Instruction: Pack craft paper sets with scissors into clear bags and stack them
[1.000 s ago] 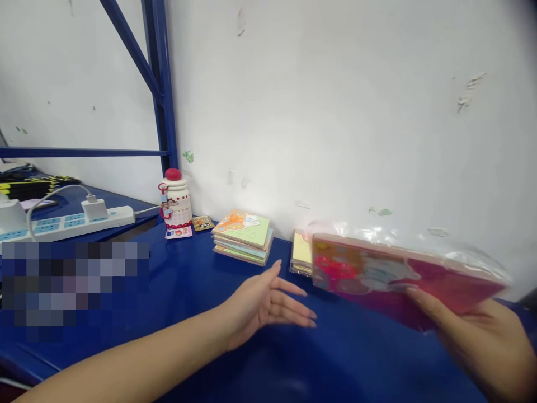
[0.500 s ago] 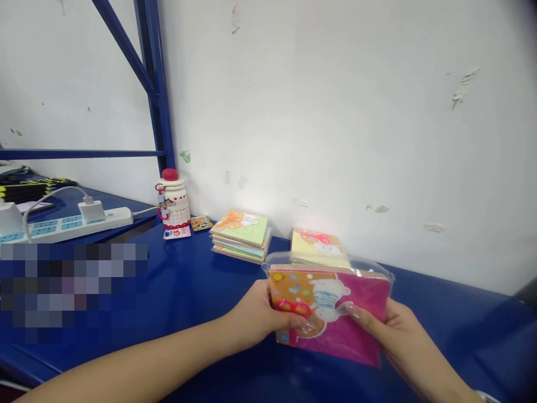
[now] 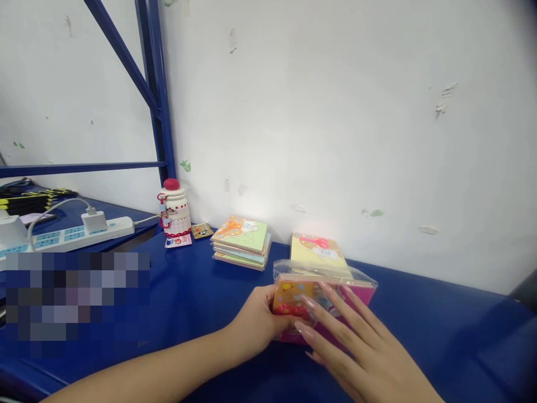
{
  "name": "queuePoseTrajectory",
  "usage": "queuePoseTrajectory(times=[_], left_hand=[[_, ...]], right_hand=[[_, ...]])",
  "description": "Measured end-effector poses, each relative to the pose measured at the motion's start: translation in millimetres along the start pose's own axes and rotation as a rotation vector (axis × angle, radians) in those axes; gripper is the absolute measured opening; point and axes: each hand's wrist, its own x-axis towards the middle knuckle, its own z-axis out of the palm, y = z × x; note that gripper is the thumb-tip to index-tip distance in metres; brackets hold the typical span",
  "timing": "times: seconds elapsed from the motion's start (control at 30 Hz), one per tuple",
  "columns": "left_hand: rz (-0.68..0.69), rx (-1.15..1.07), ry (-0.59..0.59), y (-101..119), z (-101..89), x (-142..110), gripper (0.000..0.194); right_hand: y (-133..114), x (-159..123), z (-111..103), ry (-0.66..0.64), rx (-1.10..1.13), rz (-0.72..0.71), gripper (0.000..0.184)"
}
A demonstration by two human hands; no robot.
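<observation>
A magenta and orange paper-craft packet [image 3: 362,292] in a clear plastic sleeve stands tilted up above the blue table. Printed animals and red toy scissors show on its front, partly covered by my fingers. My left hand [image 3: 258,323] grips its left side, thumb in front and the other fingers behind. Across the front lies my right hand [image 3: 363,350], fingers stretched and spread, not wrapped round the packet. Just behind is a yellow packet [image 3: 302,256] with pink scissors on it, its near part hidden.
A stack of similar packets [image 3: 243,242] sits left of the yellow one. Near the blue metal post [image 3: 157,84] are a white jar-shaped bottle [image 3: 177,214] with a red lid and two small sachets [image 3: 202,230]. At left lies a power strip [image 3: 69,240] with cables.
My right hand has let go of the packet's right edge and moved over its front with fingers spread. The left hand keeps its grip.
</observation>
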Motion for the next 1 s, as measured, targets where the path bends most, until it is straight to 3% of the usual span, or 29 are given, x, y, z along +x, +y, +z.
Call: queuePoseTrajectory(times=[0.1, 0.27, 0.47, 0.67, 0.87, 1.0], left_hand=[[0.016, 0.03, 0.0, -2.3, 0.9, -2.5, 0.034], [0.029, 0.051, 0.038, -6.9, 0.9, -3.3, 0.034], [0.108, -0.077, 0.14, 14.2, -0.3, -1.5, 0.072], [0.18, -0.046, 0.23, 39.1, -1.4, -3.2, 0.055], [0.139, 0.04, 0.299, 44.2, -3.9, -2.1, 0.049], [0.13, 0.074, 0.318, 44.3, -4.6, -3.0, 0.046]], right_hand=[[5.0, 10.4, 0.9, -0.107, 0.013, 0.031, 0.061], [16.6, 17.8, -12.9, -0.211, 0.261, 0.242, 0.06], [28.6, 28.2, -14.5, -0.124, 0.469, 0.386, 0.033], [39.9, 34.6, -16.4, -0.157, 0.526, 0.423, 0.022], [61.3, 15.2, -34.8, -0.38, 0.672, 0.648, 0.023], [65.2, 6.9, -42.5, -0.406, 0.8, 0.77, 0.024]])
